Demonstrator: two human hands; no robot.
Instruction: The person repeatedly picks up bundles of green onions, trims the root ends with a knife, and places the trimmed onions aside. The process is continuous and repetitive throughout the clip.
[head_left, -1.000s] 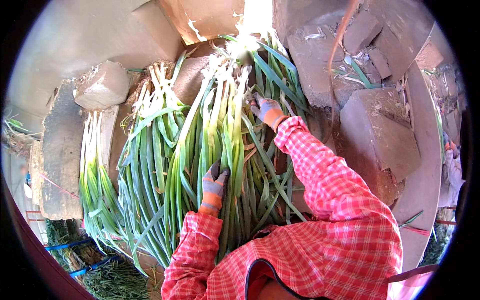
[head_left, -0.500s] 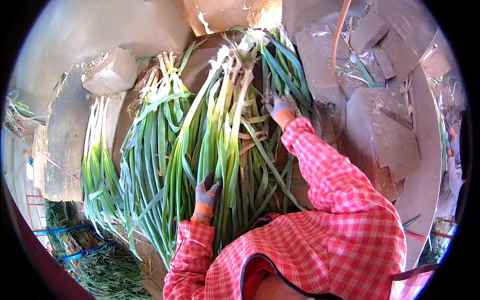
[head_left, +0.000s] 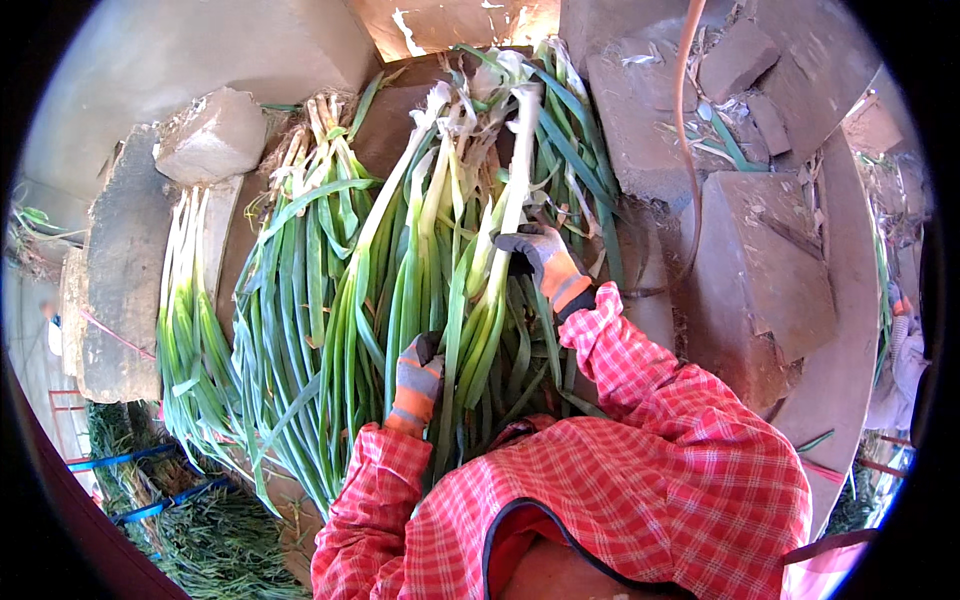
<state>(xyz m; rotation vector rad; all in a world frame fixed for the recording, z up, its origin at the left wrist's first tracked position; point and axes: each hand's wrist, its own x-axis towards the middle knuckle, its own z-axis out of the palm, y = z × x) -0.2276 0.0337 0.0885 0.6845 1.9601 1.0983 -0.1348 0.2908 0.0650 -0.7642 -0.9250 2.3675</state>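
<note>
A broad heap of long green onions point(head_left: 390, 260) lies in front of me, white ends away from me and green leaves toward me. My right hand point(head_left: 548, 262), in a grey and orange glove, is closed on one thick green onion stalk point(head_left: 517, 170) where the white turns green. Nearer to me, my left hand point(head_left: 416, 385), gloved alike, has its fingers curled round green leaves in the middle of the heap; its fingertips are partly hidden. Dry, papery skins point(head_left: 490, 85) cling around the white ends.
A smaller row of green onions point(head_left: 190, 290) lies at left beside a worn wooden board point(head_left: 125, 270). Stone-like blocks stand at left point(head_left: 212, 135) and right point(head_left: 765, 265). A brown hose point(head_left: 688, 130) hangs at right. More greens point(head_left: 200, 540) lie bundled at lower left.
My right hand has come nearer to me from the far right leaves and closed on a stalk. That stalk's white end has shifted right. My left hand has barely moved. The hose has swung.
</note>
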